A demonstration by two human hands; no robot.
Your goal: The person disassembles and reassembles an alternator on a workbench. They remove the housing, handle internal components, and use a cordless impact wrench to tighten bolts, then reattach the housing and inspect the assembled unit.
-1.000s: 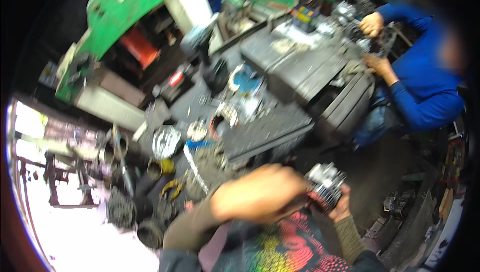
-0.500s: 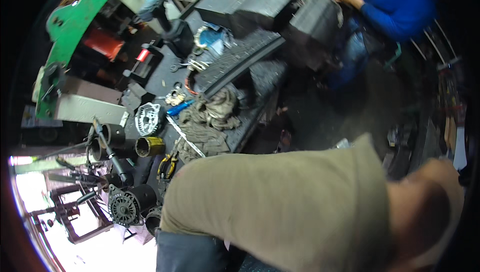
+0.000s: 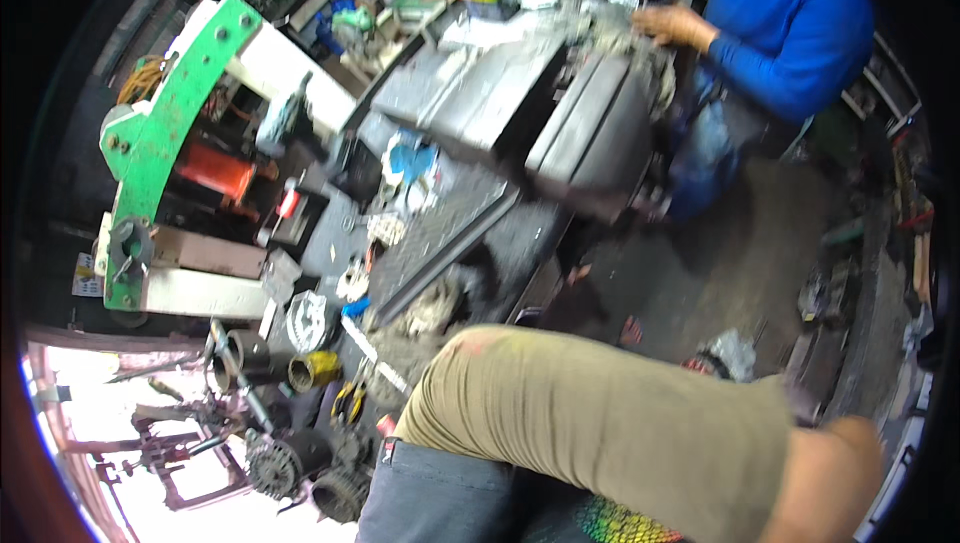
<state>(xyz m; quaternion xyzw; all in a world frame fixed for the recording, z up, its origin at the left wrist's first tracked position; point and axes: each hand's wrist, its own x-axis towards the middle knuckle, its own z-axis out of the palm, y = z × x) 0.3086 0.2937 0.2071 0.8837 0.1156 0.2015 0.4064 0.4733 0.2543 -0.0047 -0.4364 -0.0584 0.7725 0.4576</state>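
Note:
Neither my left hand nor my right hand shows in the head view. A limb in olive cloth (image 3: 600,418) crosses the lower part, ending in bare skin (image 3: 830,478) at the lower right; no fingers can be seen on it. Dark clothing (image 3: 440,493) lies below it. Just beyond the cloth are yellow-and-black pliers (image 3: 348,403), a grey rag (image 3: 395,368) and a pale strip (image 3: 375,353). A yellow-banded cylinder (image 3: 314,370) and a silver slotted housing (image 3: 307,321) are nearby. An alternator (image 3: 285,463) sits at the lower left.
A dark bench (image 3: 505,258) runs away, carrying a long ridged metal piece (image 3: 440,253) and grey block-like bodies (image 3: 480,93). A green-and-white frame (image 3: 175,133) with an orange jack (image 3: 215,171) stands left. A person in blue (image 3: 790,23) works at the far right, both hands on the bench.
My view has shifted, so the bench and frame sit lower in the picture. The olive-clothed limb also appears lower. Both of the other person's hands now show; earlier only one did.

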